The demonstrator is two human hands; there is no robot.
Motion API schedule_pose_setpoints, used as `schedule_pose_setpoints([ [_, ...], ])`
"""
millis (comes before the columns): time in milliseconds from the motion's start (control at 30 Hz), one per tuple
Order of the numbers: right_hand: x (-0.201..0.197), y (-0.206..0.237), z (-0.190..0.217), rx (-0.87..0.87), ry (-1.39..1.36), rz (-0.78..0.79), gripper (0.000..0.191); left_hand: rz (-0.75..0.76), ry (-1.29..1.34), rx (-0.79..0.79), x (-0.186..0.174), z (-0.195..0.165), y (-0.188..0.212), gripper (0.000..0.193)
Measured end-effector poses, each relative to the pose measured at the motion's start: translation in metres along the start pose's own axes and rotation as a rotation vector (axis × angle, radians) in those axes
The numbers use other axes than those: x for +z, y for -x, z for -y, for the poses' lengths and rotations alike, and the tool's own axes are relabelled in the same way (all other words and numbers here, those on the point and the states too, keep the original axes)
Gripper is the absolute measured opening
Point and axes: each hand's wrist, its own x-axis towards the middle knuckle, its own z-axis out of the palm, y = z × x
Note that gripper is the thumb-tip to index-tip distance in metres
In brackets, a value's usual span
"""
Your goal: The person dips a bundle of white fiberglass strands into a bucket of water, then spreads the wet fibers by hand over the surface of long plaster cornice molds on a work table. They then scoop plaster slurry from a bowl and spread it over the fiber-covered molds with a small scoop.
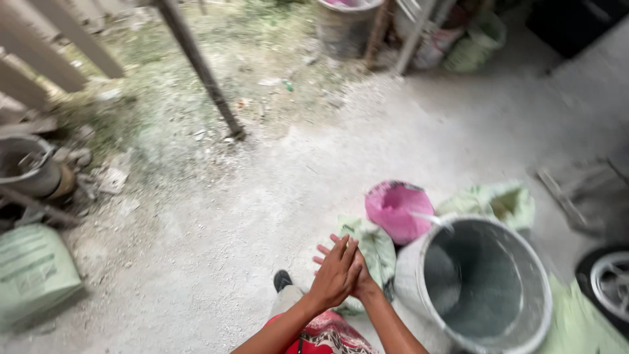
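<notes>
My left hand (335, 275) lies crossed over my right hand (359, 280), palms pressed together with fingers stretched out, holding nothing. They hover above a pale green sack (379, 248) on the ground. Just right of the hands stands a large grey bucket (517, 262), dusty inside. A pink bag (397, 208) sits behind the bucket, with a thin stick (429, 217) resting at the bucket's rim. My black shoe (282, 280) and red patterned clothing (324, 335) show below the hands.
Dusty concrete ground spreads ahead. A leaning metal pole (203, 69) stands at upper left. A green sack (33, 272) and rusty pot (26, 164) lie at left. A wheel (606, 278) is at right. More buckets and sacks (472, 46) stand at the back.
</notes>
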Motion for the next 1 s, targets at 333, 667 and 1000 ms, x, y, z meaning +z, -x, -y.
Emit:
schedule_pose_setpoints([
  [333, 0.145, -0.209, 0.065, 0.027, 0.414, 0.132, 0.075, 0.038, -0.161, -0.988, -0.220, 0.212, -0.026, 0.071],
  [667, 0.304, -0.423, 0.080, -0.380, 0.881, 0.208, 0.099, -0.615, -0.126, -0.357, -0.553, 0.261, -0.256, 0.054],
  [1000, 0.385, -0.553, 0.169, -0.471, 0.723, 0.147, 0.064, -0.926, -0.127, 0.157, -0.796, 0.177, -0.563, 0.045],
])
